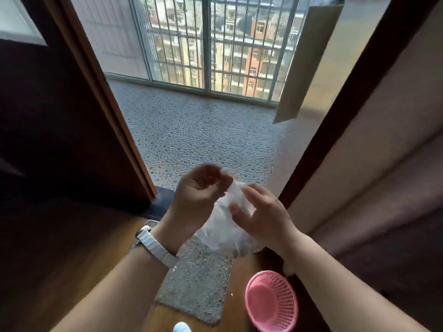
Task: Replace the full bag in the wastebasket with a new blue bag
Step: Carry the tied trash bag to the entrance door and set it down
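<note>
Translucent white plastic, a crumpled bag (224, 226), hangs between both hands above the wooden floor (79, 259), in front of the doorway to a balcony. Left hand (200, 192): palm turned toward the viewer, fingers curled halfway, thumb and fingertips pinching the twisted upper end of the bag. A white watch strap (157, 249) circles this wrist. Right hand (261, 214): seen from the back, fingers loosely bent and slightly spread, fingertips pressed against the bag's side just below the twisted end; whether it fully grips the plastic cannot be told. The bag's lower bulk sags beneath the two wrists. Pink mesh wastebasket (272, 301): on the floor near the bottom edge of the view, below the right forearm, no liner visible inside, just beside the right edge of a grey doormat (199, 283). Barred window (215, 44) and pebble-patterned balcony floor (203, 130) lie beyond the threshold. No readable label, brand or writing appears on any item.
</note>
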Available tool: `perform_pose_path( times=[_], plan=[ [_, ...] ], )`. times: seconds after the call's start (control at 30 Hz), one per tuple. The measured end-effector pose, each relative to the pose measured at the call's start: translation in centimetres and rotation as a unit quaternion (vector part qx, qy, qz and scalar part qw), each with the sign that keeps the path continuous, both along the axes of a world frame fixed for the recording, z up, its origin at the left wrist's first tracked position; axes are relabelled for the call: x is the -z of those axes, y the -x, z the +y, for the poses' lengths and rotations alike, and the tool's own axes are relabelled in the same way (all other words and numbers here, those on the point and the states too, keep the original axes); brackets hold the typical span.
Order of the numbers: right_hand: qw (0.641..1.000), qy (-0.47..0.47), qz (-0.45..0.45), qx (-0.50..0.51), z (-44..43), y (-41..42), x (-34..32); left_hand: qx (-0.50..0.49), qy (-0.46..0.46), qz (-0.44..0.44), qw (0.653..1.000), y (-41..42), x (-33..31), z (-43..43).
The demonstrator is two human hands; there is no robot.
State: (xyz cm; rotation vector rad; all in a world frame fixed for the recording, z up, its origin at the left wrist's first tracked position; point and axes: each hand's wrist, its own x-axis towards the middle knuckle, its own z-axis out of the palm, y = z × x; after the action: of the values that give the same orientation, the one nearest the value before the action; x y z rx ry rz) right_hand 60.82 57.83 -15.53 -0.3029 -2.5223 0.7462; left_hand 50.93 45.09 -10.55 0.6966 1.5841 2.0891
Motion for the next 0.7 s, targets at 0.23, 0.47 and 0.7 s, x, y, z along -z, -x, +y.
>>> perform_pose_path(
  times=[0.23, 0.47, 0.7],
  plan=[
    [0.998, -0.001, -0.02, -0.055, -6.4, 8.1, -3.0, -0.048, -0.005, -0.001, 0.999, 7.3, -1.8, -7.4],
    [0.99, 0.0, -0.043, -0.132, -9.7, 16.4, -3.9, -0.119, -0.013, -0.008, 0.993, 12.7, -2.5, -12.0],
    [0.981, 0.031, -0.049, -0.186, -9.9, 25.2, -0.8, -0.178, 0.044, -0.015, 0.983, 19.6, -0.9, -13.0]
  ],
)
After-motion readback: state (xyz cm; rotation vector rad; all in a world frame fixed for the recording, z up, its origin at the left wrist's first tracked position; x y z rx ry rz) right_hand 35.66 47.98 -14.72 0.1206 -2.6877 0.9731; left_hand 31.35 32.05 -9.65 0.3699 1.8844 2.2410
